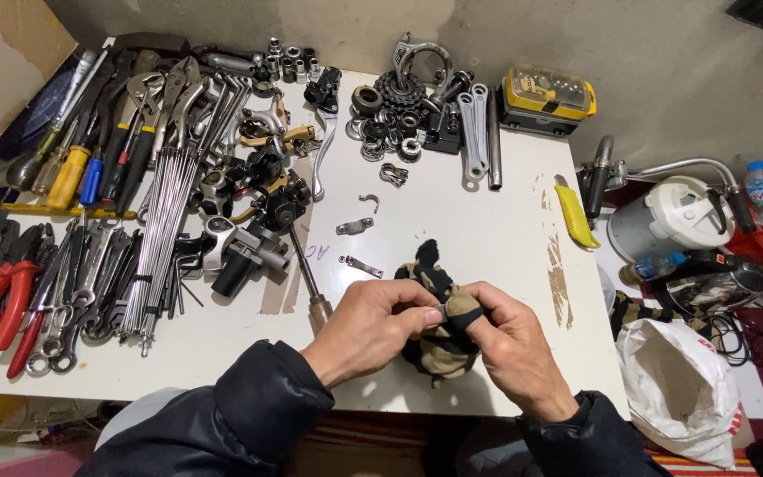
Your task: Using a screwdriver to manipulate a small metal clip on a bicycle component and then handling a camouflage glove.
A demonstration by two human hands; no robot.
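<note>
Both my hands meet over the front of a white table [487, 221]. My left hand [368, 327] pinches a small metal part [435, 311] between thumb and fingers; most of the part is hidden. My right hand [505, 340] holds a tan-and-black camouflage rag [439, 349] bunched around that part, its fingertip wrapped in the cloth. Just beyond my hands lie three small metal brackets [359, 264] on the bare tabletop.
The table's left half is crowded with pliers, wrenches, spokes [165, 230], screwdrivers and black bike parts. Gears and crank arms [470, 132] sit at the back, beside a yellow bit case [547, 97]. A yellow utility knife [573, 215], a white kettle [673, 221] and a white bag [677, 389] are at right.
</note>
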